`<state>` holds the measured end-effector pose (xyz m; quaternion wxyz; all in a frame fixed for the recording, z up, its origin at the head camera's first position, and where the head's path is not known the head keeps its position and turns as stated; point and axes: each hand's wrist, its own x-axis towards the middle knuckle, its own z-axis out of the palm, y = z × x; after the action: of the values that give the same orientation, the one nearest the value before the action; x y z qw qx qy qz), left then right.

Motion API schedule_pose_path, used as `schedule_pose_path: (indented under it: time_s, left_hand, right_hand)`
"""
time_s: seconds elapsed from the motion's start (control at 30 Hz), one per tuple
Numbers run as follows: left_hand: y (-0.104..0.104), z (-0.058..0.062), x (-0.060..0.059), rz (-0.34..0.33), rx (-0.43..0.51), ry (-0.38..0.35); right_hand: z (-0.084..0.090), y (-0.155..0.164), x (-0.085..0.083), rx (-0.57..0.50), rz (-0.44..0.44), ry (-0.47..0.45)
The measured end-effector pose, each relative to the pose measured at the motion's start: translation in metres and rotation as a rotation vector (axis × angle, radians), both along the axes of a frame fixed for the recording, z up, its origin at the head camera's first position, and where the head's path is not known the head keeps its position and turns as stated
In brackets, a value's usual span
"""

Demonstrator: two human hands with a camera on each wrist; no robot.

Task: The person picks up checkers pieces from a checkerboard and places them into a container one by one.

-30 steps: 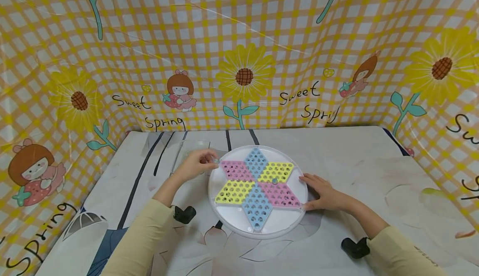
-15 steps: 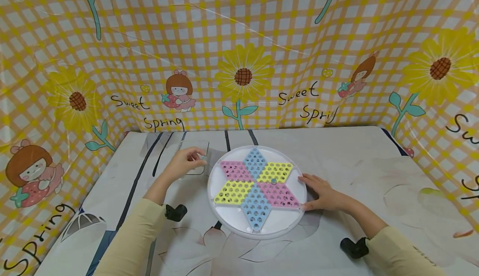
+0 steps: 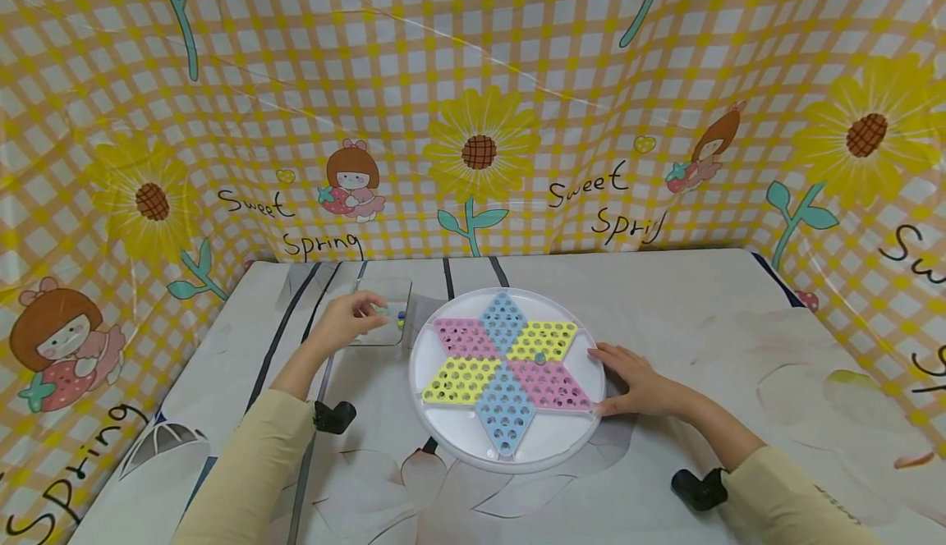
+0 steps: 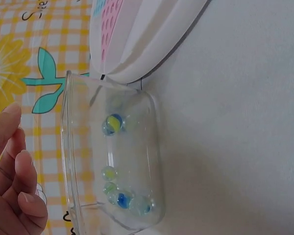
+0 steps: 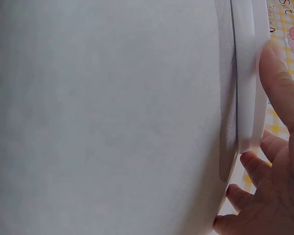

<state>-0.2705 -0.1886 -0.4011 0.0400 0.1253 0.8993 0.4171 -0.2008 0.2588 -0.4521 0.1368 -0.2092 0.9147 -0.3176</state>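
A round white Chinese checkers board [image 3: 436, 426] with a pink, yellow and blue star of holes lies on the table. One glass marble [image 3: 540, 358] sits on its yellow section at the right. To the board's left, my left hand [image 3: 346, 319] hovers above a clear rectangular box [image 3: 383, 340], its fingers loosely bent and apart from the thumb. In the left wrist view several marbles [image 4: 122, 199] lie inside the box, and no marble shows between the fingertips. My right hand [image 3: 643, 385] rests spread against the board's right rim [image 5: 250, 98], thumb and fingers touching it.
Behind the table hangs a yellow checked cloth [image 3: 414, 118] with sunflowers, which also covers both sides. Black wrist mounts [image 3: 698, 489] stick out beside both sleeves. The white tabletop [image 3: 665, 299] has printed dark lines and flowers.
My left hand has moved left from the board's upper left edge to over the clear box, uncovering marbles in it. The right hand and the board have stayed in place.
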Motion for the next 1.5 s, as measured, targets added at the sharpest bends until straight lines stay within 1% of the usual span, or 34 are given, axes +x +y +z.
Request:
schedule_pose_path:
  time_s: [0.1,0.23,0.5,0.73,1.0,1.27,1.5]
  left_hand:
    - [-0.002,0.0,-0.001,0.012,-0.02,-0.014]
    - [-0.004,-0.001,-0.002,0.023,-0.022,-0.025]
    - [-0.011,-0.006,-0.004,0.03,-0.048,-0.021]
    - [-0.015,-0.004,-0.002,0.037,-0.066,-0.021]
    - [-0.016,-0.003,-0.002,0.048,-0.09,-0.005]
    - [-0.012,-0.001,-0.002,0.044,-0.068,-0.007]
    - [0.0,0.001,-0.001,0.005,-0.043,-0.008]
  right_hand:
    - [0.0,0.0,0.0,0.0,0.0,-0.004]
    - [0.0,0.0,-0.001,0.003,0.0,-0.009]
    - [0.0,0.0,-0.001,0.003,-0.001,-0.011]
    - [0.001,-0.001,-0.001,-0.004,0.0,-0.011]
    - [-0.001,0.001,-0.001,-0.004,-0.005,-0.008]
    - [-0.001,0.0,-0.001,-0.003,0.0,-0.012]
    - [0.001,-0.001,0.0,0.002,0.003,-0.008]
